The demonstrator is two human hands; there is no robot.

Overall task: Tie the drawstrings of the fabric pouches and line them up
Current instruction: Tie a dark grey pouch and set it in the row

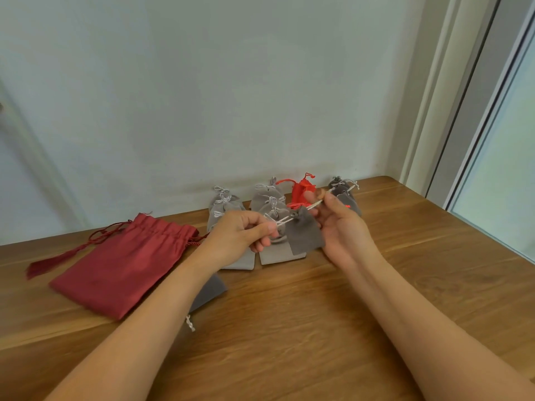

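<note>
A small dark grey pouch (306, 235) hangs in the air between my hands by its pale drawstrings. My left hand (240, 233) pinches the left string end. My right hand (337, 224) pinches the right string end, which is stretched up to the right. Behind them, several tied grey pouches (224, 201) lie in rows by the wall, along with a bright red pouch (301, 190) and dark grey ones (343, 189). Another dark grey pouch (211, 290) lies partly hidden under my left forearm.
A large dark red drawstring bag (124, 264) with a tassel lies on the left of the wooden table (289, 342). A pale wall stands right behind the pouches. A window frame (463, 111) runs along the table's right side.
</note>
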